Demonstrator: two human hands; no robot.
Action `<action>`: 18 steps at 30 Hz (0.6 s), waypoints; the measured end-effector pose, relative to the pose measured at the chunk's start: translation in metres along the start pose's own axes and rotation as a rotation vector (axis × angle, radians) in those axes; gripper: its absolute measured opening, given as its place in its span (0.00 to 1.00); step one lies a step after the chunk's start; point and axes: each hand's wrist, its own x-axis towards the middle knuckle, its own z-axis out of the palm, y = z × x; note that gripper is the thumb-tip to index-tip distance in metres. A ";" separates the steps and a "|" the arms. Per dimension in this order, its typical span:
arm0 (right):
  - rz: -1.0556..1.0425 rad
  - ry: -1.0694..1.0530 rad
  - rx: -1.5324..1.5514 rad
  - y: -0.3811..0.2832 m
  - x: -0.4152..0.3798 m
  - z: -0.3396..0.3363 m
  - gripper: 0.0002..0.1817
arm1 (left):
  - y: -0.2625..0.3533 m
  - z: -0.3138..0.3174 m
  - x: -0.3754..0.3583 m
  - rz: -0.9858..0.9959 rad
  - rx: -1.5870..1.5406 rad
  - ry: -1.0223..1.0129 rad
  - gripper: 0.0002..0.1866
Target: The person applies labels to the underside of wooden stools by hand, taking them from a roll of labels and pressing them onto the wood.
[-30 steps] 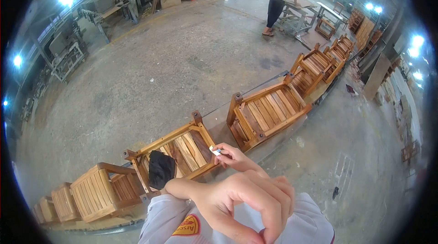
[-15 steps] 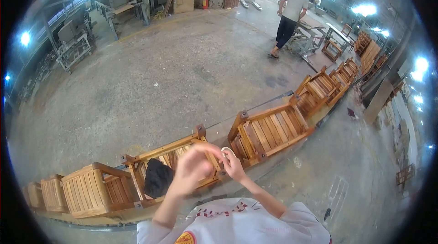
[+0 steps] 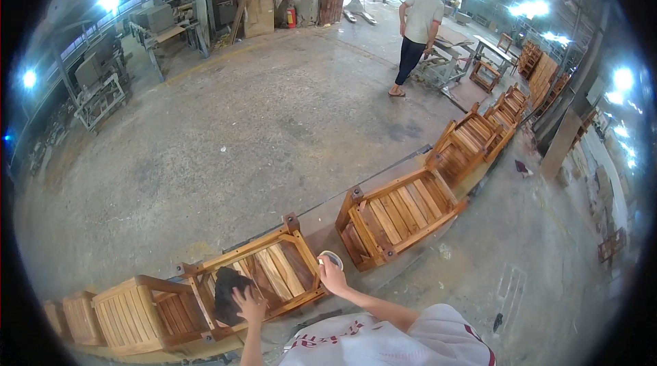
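Note:
My left hand (image 3: 250,304) is open, fingers spread on the edge of a crumpled black cloth (image 3: 229,292). That cloth lies in the left end of an upturned slatted wooden chair frame (image 3: 277,271). In my right hand (image 3: 332,277), closed fingers grip a small white cup (image 3: 333,256), its round rim facing up and its inside looking grey. The cup is over the gap between this frame and another slatted wooden frame (image 3: 404,210) to the right.
Slatted chairs (image 3: 126,315) continue the row to the left, and more chairs (image 3: 472,135) run far right along a low conveyor track. A person (image 3: 419,37) stands beyond, near a work table (image 3: 496,51). A fire extinguisher (image 3: 291,16) is by the back wall.
My hands have parted: the left moved down and left to the black cloth, while the right keeps the cup, lower now. The view shifted slightly, and the person across the floor changed stance.

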 end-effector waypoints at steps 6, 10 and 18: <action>-0.095 0.076 -0.080 -0.006 -0.008 0.009 0.12 | -0.028 -0.011 0.007 -0.240 0.040 0.249 0.52; -0.119 0.085 -0.077 -0.010 -0.009 0.007 0.12 | -0.046 -0.004 0.021 -0.323 0.078 0.198 0.44; -0.140 0.063 -0.139 -0.016 -0.009 0.001 0.11 | -0.013 -0.008 0.086 -0.804 -0.388 0.330 0.35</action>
